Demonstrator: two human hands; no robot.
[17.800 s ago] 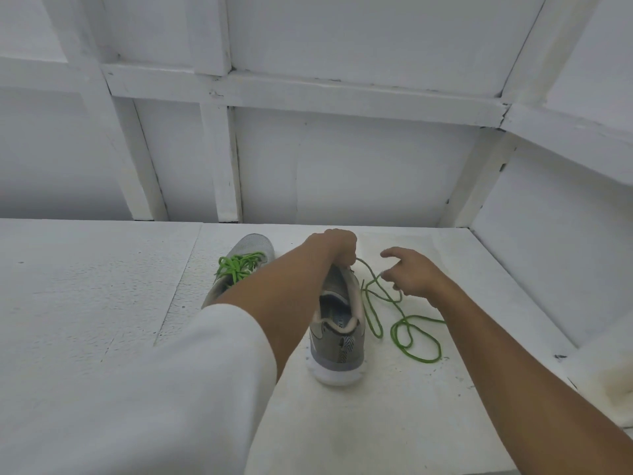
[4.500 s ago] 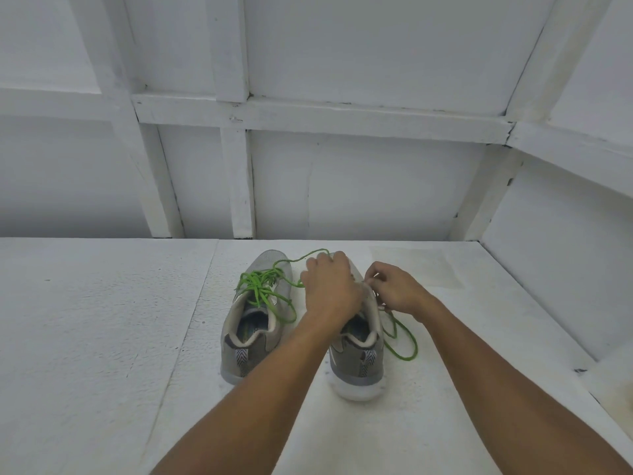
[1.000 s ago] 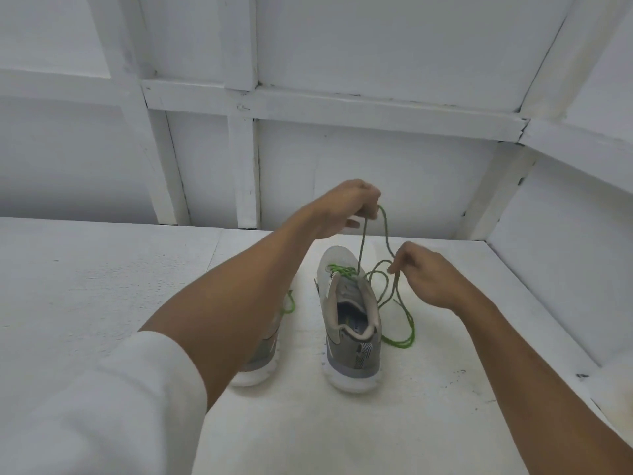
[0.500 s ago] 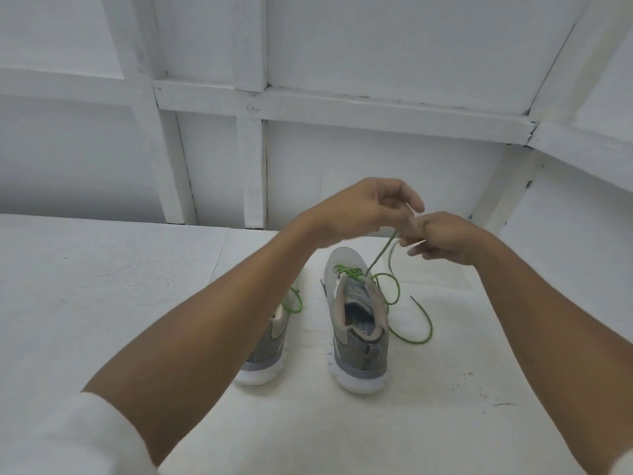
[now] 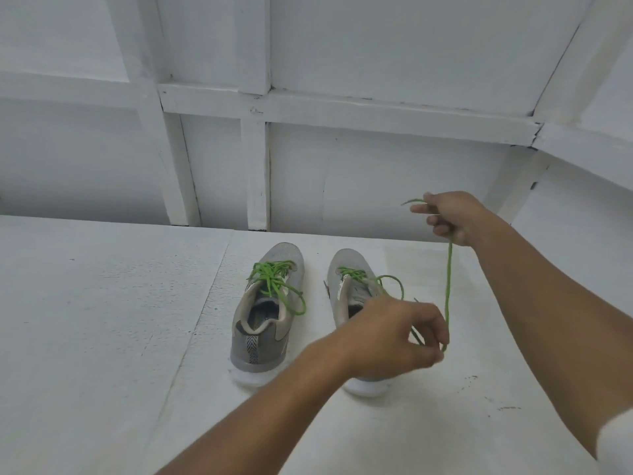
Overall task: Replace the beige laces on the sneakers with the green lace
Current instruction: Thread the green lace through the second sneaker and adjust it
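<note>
Two grey sneakers stand side by side on the white surface, heels toward me. The left sneaker (image 5: 267,310) carries a green lace (image 5: 274,279) tied in a loose bow. On the right sneaker (image 5: 346,286) a green lace (image 5: 448,279) runs through the front eyelets only. My right hand (image 5: 452,217), raised to the right of the shoes, grips one end of that lace, which hangs straight down. My left hand (image 5: 394,337) hovers over the right sneaker's heel and pinches the lace lower down, hiding the shoe's rear.
The white table (image 5: 102,320) has a seam running left of the shoes. A white panelled wall (image 5: 308,166) with beams rises close behind them and angles in on the right. Dark specks mark the surface at the right front.
My hands were together above the right sneaker; now the right hand has pulled the lace up and right, while the left has dropped low over the shoe's heel.
</note>
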